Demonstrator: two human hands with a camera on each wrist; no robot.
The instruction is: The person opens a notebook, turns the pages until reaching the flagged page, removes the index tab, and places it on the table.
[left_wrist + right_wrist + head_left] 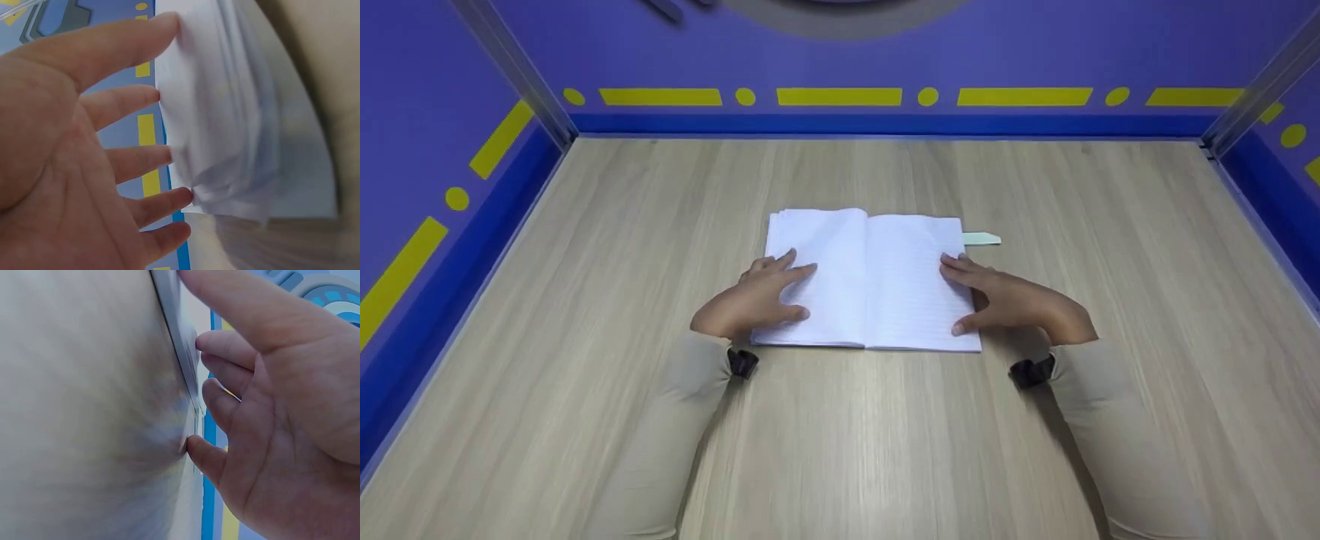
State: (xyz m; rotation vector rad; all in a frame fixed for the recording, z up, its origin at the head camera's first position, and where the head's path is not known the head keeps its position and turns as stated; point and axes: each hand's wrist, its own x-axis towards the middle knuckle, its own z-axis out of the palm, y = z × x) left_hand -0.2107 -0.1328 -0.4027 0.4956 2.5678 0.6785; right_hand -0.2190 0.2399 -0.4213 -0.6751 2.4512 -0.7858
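Observation:
An open notebook (896,292) lies on the table, its right page lined and its left page looking blank. On the left page rest the spread fingertips of my left hand (761,294). In the left wrist view the notebook's loose page edges (236,124) fan out beside that hand's fingertips. My right hand (1005,296) touches the right page near its outer edge, thumb low and fingers higher up. The right wrist view shows the little finger (205,458) down at the tabletop just past the notebook's edge (177,337). A pale green tab (982,238) sticks out at the upper right.
The wood-grain table (840,442) spreads around the notebook on all sides. Blue panels with yellow bars (840,97) wall off its back, left and right. Each wrist wears a black strap mount (1031,372) at the end of a beige sleeve (1117,435).

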